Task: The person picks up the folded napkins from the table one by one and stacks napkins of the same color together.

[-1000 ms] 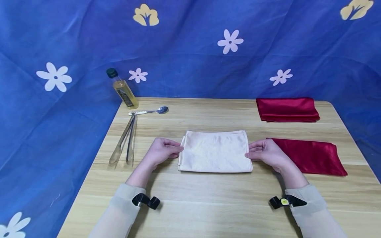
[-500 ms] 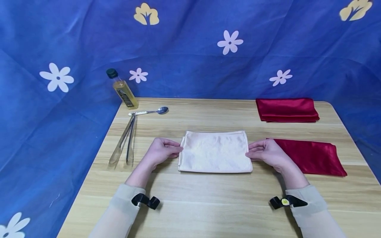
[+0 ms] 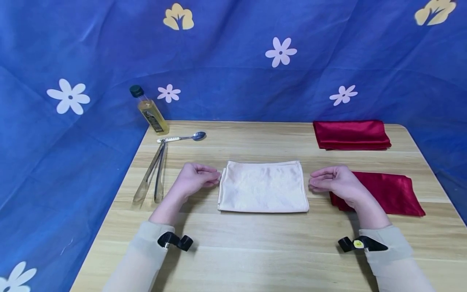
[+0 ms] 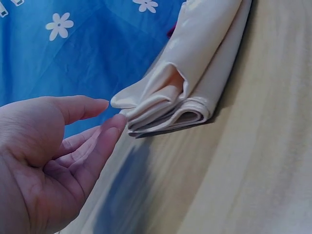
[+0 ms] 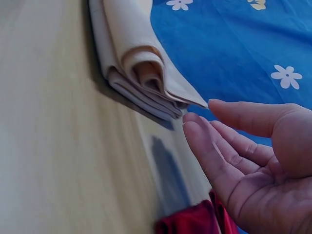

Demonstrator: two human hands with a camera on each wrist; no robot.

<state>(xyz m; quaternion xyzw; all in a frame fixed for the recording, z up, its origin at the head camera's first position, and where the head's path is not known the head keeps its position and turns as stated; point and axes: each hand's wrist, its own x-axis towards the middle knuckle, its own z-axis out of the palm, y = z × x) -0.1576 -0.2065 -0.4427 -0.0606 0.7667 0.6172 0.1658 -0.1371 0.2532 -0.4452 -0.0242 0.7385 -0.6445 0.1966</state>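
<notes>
A cream satin cloth (image 3: 263, 186), folded into a flat rectangle, lies on the wooden table between the two hands. Its stacked layers and rolled folds show at the cloth's end (image 4: 170, 105) in the left wrist view. The left hand (image 3: 197, 178) is just off the cloth's left edge, thumb and fingers apart and holding nothing. On the other side the right hand (image 3: 337, 182) hovers a small gap away from the right edge, its fingers loose, with nothing between them. Part of the nearer folded red cloth (image 3: 388, 192) is hidden behind the right hand.
Another folded red cloth (image 3: 352, 135) lies at the table's back right. At the back left stands an oil bottle (image 3: 154, 115) with a dark green cap. A spoon (image 3: 182, 138) and metal tongs (image 3: 155, 172) lie near it. A blue flowered curtain (image 3: 233, 61) hangs behind.
Both hands have let go of the cream cloth's side edges and drawn outward, the left hand slightly to the left, the right hand to the right. The cloth has stayed in place.
</notes>
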